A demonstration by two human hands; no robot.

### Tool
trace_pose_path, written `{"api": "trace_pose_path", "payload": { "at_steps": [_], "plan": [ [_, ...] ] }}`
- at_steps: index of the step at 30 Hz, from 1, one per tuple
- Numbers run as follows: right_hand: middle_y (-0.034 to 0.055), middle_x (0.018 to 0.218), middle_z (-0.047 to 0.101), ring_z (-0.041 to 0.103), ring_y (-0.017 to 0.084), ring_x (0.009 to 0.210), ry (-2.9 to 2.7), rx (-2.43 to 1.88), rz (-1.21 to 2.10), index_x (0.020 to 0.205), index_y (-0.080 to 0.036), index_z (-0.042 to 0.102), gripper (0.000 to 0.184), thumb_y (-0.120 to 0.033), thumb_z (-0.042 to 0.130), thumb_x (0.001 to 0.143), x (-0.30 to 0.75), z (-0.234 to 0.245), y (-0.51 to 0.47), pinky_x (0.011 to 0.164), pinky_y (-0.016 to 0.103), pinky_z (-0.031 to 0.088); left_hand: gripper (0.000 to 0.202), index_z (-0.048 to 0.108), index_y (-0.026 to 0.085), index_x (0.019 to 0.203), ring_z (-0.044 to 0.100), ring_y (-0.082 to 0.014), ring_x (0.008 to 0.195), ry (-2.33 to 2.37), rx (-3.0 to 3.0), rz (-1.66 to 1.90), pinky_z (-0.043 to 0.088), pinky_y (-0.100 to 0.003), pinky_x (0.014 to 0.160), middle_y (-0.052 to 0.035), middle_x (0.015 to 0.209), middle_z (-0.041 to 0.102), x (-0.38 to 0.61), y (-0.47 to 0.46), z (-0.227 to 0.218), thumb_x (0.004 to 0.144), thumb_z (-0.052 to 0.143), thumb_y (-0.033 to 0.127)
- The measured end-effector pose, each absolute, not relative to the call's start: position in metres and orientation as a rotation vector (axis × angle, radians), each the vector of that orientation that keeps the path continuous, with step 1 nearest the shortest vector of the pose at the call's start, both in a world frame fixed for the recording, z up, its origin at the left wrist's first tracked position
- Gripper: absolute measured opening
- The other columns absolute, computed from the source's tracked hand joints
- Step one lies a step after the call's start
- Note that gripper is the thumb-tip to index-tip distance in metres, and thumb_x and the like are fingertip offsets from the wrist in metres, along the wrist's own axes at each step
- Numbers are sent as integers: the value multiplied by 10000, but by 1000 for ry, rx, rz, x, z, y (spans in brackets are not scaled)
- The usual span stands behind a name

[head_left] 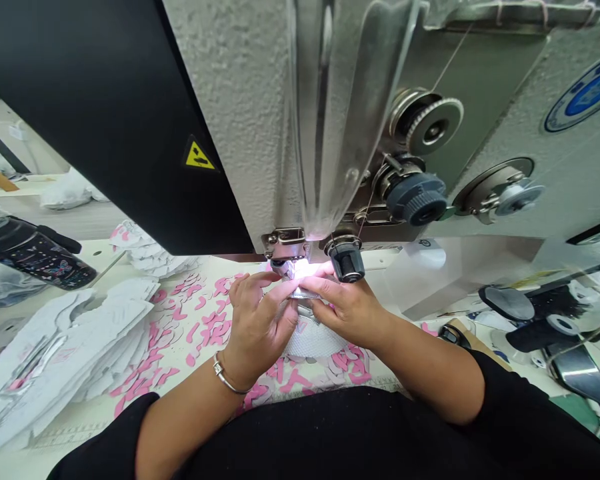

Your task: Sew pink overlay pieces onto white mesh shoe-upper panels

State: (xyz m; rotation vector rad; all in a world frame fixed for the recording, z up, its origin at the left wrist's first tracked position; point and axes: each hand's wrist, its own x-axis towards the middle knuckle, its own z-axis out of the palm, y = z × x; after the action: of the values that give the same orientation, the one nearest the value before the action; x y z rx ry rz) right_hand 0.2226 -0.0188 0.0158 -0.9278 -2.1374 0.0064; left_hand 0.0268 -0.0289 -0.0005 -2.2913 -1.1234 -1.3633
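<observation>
- While the left hand (257,327) and right hand (345,310) sit just below the sewing machine's presser foot (285,257), their fingers (285,293) pinch a white mesh fabric piece (313,340) from both sides, tips nearly meeting.
- That piece lies at 12 o'clock from the wrists.
- Pink cut scraps (205,320) cover the counter (93,252) around 10 o'clock.
- Stacked white cut pieces (65,353) lie at 9 o'clock.
- A dark patterned bottle (35,257) lies beyond them.

Stacked white fabric cut-outs (65,353) and a dark printed bottle (43,257), perhaps a thermos, at left
</observation>
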Motion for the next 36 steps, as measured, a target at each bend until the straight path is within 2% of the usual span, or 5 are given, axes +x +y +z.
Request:
{"api": "trace_pose_path", "payload": {
  "at_steps": [3, 11, 22, 28, 36],
  "plan": [
    [81, 968, 562, 490, 221, 965, -2151, -920, -7, 1146, -244, 688, 271, -240, 565, 905, 223, 18, -19, 924, 416, 497, 416, 568, 234, 1173, 579, -287, 1068, -1113, -2280, -1352, 407, -546, 969, -118, 1114, 588, 28, -29, 0, 791, 672, 108],
    [83, 978, 590, 520, 214, 961, -2172, -892, -77, 1134, -234, 690, 270, -222, 547, 905, 223, 17, -18, 922, 404, 494, 361, 590, 219, 1080, 617, -281, 1008, -1121, -2210, -1291, 386, -537, 968, -96, 1024, 627, 28, -27, 4, 750, 702, 128],
    [78, 978, 588, 548, 206, 933, -2197, -945, -133, 1144, -249, 690, 286, -212, 550, 898, 224, 20, -21, 944, 432, 498, 322, 598, 227, 1095, 615, -273, 1014, -1139, -2227, -1287, 371, -532, 985, -100, 1042, 630, 25, -28, 2, 791, 681, 161],
    [72, 1108, 564, 526, 229, 1084, -2206, -930, -15, 1172, -299, 674, 373, -172, 604, 827, 228, 21, -18, 950, 409, 529, 337, 593, 236, 1100, 617, -274, 1038, -1140, -2242, -1318, 370, -546, 998, -99, 1053, 630, 25, -27, -1, 789, 689, 148],
    [64, 1191, 596, 577, 214, 1121, -2205, -862, -40, 1197, -303, 663, 437, -103, 585, 816, 230, 24, -17, 987, 397, 521, 361, 588, 237, 1116, 608, -272, 1063, -1131, -2256, -1331, 362, -554, 1025, -100, 1070, 614, 23, -28, -3, 783, 693, 144]
  ]
}}
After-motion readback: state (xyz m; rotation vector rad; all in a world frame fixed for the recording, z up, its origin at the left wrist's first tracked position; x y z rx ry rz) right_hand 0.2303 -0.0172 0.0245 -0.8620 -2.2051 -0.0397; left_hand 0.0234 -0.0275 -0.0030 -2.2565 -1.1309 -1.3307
